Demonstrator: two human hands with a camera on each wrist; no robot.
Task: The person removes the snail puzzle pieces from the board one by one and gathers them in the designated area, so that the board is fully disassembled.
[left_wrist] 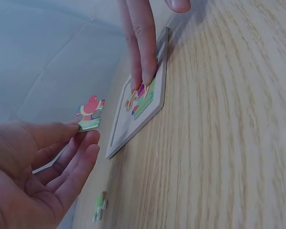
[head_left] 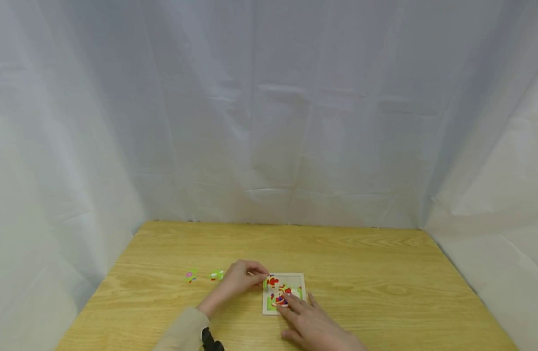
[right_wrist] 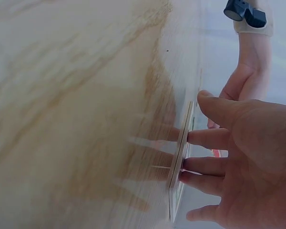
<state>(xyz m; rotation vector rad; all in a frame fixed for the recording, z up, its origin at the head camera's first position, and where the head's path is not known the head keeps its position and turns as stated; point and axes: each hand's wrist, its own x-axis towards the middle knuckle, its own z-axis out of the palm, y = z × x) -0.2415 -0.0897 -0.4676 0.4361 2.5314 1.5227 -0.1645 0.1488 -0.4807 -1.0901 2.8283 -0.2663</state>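
My left hand pinches a jigsaw piece with red, yellow and green print between thumb and fingers. In the left wrist view that piece is held above the table, beside the near corner of a square puzzle tray. Fingers of my right hand are stretched out over the tray, their tips resting on the joined puzzle pieces inside it. From the right wrist view, the right hand lies along the tray's edge with fingers fairly straight.
Two loose puzzle pieces lie on the wooden table left of the tray: one green with a pink spot, one green and white. Pale sheeting hangs behind the table and along both sides. A black device sits on the left wrist.
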